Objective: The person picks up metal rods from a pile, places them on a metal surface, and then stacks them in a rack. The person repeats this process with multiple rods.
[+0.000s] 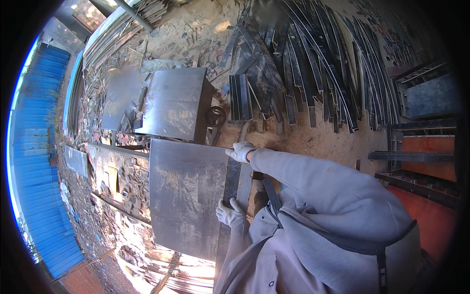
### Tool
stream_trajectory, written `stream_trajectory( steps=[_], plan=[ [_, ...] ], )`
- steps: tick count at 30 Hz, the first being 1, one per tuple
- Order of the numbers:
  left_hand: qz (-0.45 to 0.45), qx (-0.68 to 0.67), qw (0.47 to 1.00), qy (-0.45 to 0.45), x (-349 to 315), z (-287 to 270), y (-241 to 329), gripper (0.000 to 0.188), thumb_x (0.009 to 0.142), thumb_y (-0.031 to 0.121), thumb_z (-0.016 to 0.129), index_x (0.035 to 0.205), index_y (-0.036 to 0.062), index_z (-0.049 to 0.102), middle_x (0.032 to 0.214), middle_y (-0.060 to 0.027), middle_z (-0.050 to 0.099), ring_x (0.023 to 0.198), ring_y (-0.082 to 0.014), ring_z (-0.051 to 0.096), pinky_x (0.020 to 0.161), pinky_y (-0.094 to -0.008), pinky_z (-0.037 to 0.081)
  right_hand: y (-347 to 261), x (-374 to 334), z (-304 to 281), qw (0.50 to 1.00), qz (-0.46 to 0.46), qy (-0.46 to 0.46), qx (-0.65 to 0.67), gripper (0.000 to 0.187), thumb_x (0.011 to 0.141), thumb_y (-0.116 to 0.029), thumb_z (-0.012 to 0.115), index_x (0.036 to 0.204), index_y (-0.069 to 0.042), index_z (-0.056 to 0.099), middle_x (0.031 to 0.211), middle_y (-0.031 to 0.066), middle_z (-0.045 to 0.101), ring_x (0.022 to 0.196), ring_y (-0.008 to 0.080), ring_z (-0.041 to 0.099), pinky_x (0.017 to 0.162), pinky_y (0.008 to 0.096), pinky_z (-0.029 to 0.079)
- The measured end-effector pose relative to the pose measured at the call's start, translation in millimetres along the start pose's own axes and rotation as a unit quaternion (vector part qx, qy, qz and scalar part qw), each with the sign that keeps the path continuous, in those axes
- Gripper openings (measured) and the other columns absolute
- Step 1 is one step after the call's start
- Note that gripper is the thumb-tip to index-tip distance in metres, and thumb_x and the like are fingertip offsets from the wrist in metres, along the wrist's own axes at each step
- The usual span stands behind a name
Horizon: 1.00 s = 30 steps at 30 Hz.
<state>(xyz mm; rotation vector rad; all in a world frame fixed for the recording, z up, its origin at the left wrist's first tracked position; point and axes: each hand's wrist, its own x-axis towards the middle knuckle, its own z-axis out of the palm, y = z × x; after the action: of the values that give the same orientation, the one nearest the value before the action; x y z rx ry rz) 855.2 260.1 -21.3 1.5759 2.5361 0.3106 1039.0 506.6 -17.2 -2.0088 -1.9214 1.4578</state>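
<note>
A long, narrow dark board (pixel 232 182) lies along the right edge of a flat metal machine table (pixel 188 196). My left hand (pixel 231 213), in a pale work glove, is closed around the board with the thumb apart from the fingers. Farther off, my right hand (pixel 241 152), gloved as well, is closed at the board's far end, near the table's corner. A greyish strip (pixel 243 186) runs beside the board, close to my body. The undersides of both hands' grips are hidden.
Beyond the table stands a second metal-topped machine part (pixel 176 103) with a handwheel (pixel 215 116). A large heap of dark strips (pixel 303 63) covers the ground at the far right. Scrap pieces (pixel 129 188) litter the left. Blue corrugated sheeting (pixel 41 157) borders the far left.
</note>
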Motion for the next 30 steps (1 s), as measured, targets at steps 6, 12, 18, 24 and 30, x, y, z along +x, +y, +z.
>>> stream_trajectory(
  steps=[6,12,18,24,30],
  plan=[
    [-0.029,-0.128,0.967,-0.219,-20,-60,-57,0.079,0.094,0.06,0.068,0.145,0.0021,0.053,0.136,-0.0247,0.061,0.128,-0.0372,0.059,0.108,-0.048,0.045,12,-53,-22,0.99,-0.016,0.097,0.105,0.066,0.09,-0.062,0.07,0.111,0.0,0.077,0.108,0.0226,0.077,0.104,0.0365,0.073,0.091,0.045,0.054],
    [-0.034,-0.166,0.93,-0.326,-82,-101,-187,0.06,0.098,0.055,0.064,0.121,-0.0002,0.069,0.099,-0.0228,0.074,0.087,-0.0351,0.071,0.08,-0.0489,0.054,6,-147,-53,0.927,-0.058,0.168,0.33,0.056,0.083,-0.054,0.085,0.099,-0.001,0.076,0.095,0.0147,0.076,0.089,0.0258,0.072,0.083,0.0393,0.055],
    [0.078,-0.187,0.94,-0.275,-112,-120,-43,0.067,0.099,0.063,0.06,0.103,-0.0022,0.075,0.085,-0.0247,0.073,0.077,-0.0366,0.071,0.073,-0.0486,0.053,121,-182,-74,0.745,-0.008,0.38,0.548,0.049,0.08,-0.046,0.091,0.09,-0.001,0.074,0.083,0.0089,0.073,0.074,0.0179,0.066,0.075,0.033,0.052],
    [0.289,0.073,0.907,-0.296,-114,-115,105,0.076,0.094,0.074,0.058,0.096,-0.0004,0.075,0.082,-0.0287,0.072,0.084,-0.0457,0.072,0.073,-0.0533,0.053,305,-280,-78,0.562,0.048,0.454,0.69,0.054,0.087,-0.05,0.084,0.104,0.001,0.08,0.105,0.014,0.079,0.096,0.0205,0.071,0.089,0.0342,0.052],
    [0.476,0.25,0.791,-0.293,-189,-91,295,0.075,0.09,0.075,0.06,0.094,0.001,0.073,0.099,-0.032,0.072,0.097,-0.0493,0.07,0.086,-0.0608,0.053,508,-404,0,0.363,0.258,0.657,0.608,0.101,0.09,-0.084,0.055,0.124,0.011,0.07,0.119,0.0254,0.074,0.113,0.028,0.068,0.096,0.0407,0.051]
  ],
)
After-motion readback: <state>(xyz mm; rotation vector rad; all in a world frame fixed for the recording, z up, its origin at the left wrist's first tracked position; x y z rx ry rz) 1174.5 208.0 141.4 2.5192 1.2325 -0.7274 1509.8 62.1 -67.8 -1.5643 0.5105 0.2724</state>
